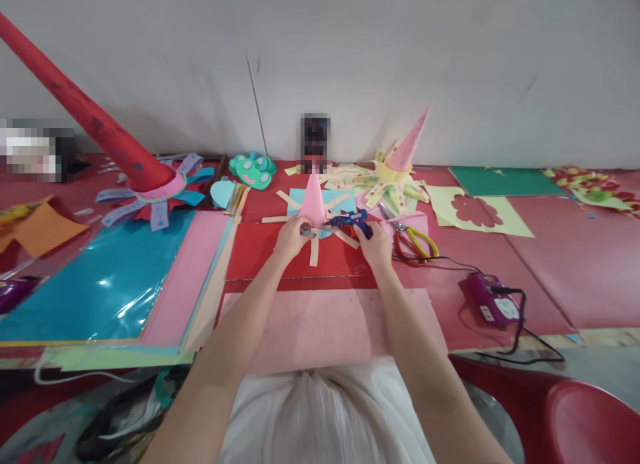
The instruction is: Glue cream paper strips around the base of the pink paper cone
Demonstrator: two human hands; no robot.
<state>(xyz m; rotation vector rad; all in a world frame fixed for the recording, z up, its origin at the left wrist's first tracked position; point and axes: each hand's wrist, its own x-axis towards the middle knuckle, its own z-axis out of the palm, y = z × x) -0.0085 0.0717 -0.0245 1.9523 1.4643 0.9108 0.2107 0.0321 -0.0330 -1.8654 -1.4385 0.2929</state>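
Observation:
A pink paper cone (313,201) stands upright near the middle of the red table, with cream paper strips (314,251) spreading out around its base. My left hand (294,237) is closed at the lower left of the cone, its fingers pinching at the base edge; the exact bit between them is hard to make out. In my right hand (375,244) is a dark blue glue gun (353,219), its nozzle pointing left at the cone's base. Light blue paper (295,196) lies under and behind the cone.
Scissors (420,244) lie right of my right hand, beside a purple power socket box (493,301) with a black cord. A tall red cone (100,127) leans at left above stacked coloured sheets (105,284). Another pink cone (410,141) stands behind right. A red stool (590,421) is at lower right.

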